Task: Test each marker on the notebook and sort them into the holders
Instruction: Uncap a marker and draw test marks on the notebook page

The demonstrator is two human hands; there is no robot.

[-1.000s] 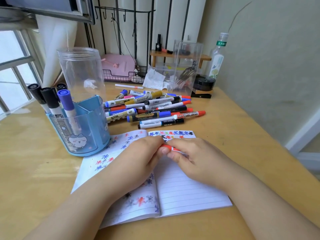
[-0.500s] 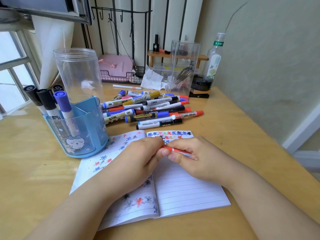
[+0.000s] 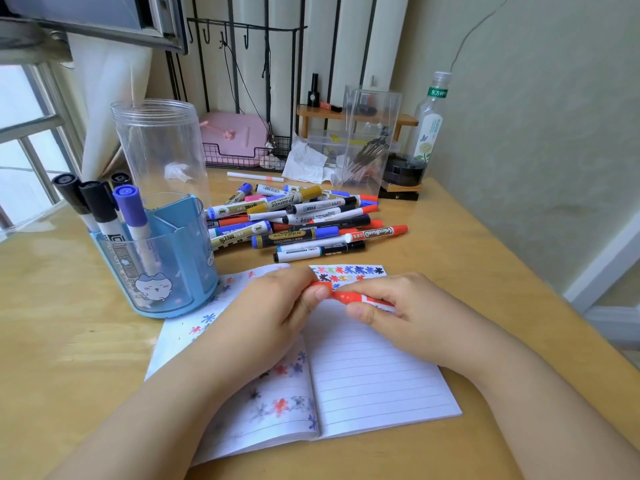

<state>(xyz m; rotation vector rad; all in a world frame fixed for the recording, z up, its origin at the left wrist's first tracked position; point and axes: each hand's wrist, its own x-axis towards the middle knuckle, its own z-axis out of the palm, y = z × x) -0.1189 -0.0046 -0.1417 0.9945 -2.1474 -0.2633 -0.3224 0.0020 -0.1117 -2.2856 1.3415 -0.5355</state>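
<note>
**Red marker held in both hands over the open notebook**

Nearest, lying open on the worktop: lined notebook, with red, blue and black flower-like test marks on the left page and along the top of the right page. Above its middle, held level: red marker. Left hand curled round the cap end, thumb pressed against the red cap; right hand with a closed grip on the white barrel, thumb beneath and fingers over the top. Just left of the notebook and touching its corner: blue divided holder with a cartoon face, carrying two black-capped markers and one purple-capped marker upright in its left compartment. Behind that: tall clear cylindrical holder. Beyond the notebook, mid-worktop: loose pile of markers in red, blue, black and gold. Farther back, by the wall: clear rectangular organiser, plastic bottle, pink case in a wire tray.
</note>
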